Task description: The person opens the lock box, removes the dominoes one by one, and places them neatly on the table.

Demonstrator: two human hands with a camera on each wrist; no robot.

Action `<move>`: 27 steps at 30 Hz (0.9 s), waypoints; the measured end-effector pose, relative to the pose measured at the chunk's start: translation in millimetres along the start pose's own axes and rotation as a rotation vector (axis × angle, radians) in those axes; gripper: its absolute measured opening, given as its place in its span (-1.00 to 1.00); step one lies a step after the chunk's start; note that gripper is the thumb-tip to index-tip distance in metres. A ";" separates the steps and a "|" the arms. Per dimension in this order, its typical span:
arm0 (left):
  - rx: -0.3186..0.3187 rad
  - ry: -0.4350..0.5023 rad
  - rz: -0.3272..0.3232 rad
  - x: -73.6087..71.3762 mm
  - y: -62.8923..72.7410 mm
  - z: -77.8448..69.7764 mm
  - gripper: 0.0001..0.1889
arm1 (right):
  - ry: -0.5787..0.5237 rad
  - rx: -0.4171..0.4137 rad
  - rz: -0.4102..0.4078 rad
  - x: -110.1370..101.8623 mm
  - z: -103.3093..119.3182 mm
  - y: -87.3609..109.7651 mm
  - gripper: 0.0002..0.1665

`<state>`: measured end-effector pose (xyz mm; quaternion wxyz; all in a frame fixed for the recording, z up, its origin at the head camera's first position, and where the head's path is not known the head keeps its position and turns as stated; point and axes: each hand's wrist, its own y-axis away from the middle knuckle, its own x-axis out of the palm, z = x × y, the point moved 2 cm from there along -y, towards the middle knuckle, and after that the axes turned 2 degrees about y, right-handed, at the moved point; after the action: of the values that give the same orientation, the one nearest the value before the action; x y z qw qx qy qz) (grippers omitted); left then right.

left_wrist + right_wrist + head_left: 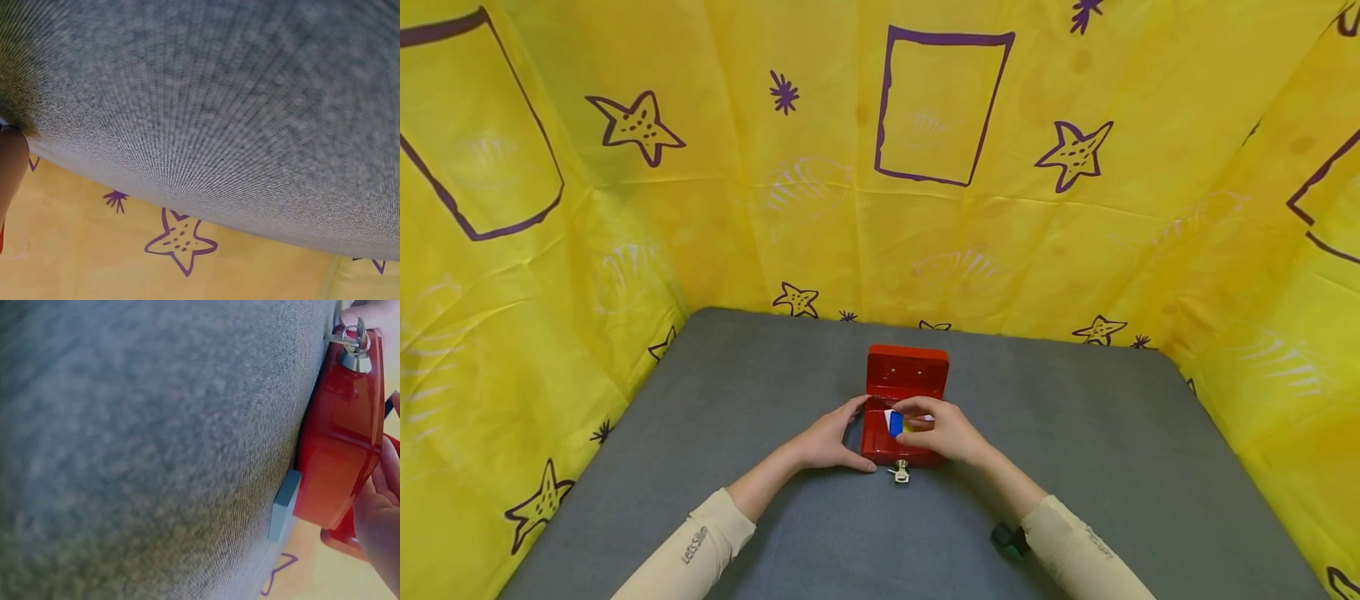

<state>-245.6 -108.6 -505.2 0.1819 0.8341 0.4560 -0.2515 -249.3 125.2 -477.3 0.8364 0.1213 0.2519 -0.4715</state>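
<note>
A red metal cash box (880, 446) stands on the grey table with its lid (907, 372) raised. Keys (901, 473) hang from the lock on its front. My left hand (829, 439) holds the box's left side, thumb by the front corner and fingers by the back one. Between thumb and fingers of my right hand (946, 429) is a small blue piece (896, 423), at the box's opening; its kind is unclear. Something white and something yellow show beside it, partly hidden by that hand. In the left wrist view only a finger (11, 165) shows.
A grey-blue block (285, 506) lies against the box's side in the right wrist view. A dark object (1010, 540) is beside the right sleeve. Yellow cloth walls (820, 233) with purple drawings surround the grey table (760, 367) at the back and sides.
</note>
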 end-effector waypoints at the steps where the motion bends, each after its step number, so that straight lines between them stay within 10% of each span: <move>1: -0.001 0.001 0.000 0.1 0.0 0.0 0.10 | -0.006 0.013 -0.002 -0.9 -0.3 0.8 -0.48; 27: -0.016 0.002 -0.007 1.8 0.6 0.8 0.09 | -0.100 0.092 -0.101 -31.8 -2.7 32.1 -0.45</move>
<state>-244.5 -108.2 -506.9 0.1871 0.8313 0.4612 -0.2474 -236.5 166.4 -463.7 0.8166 0.1233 0.1937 -0.5296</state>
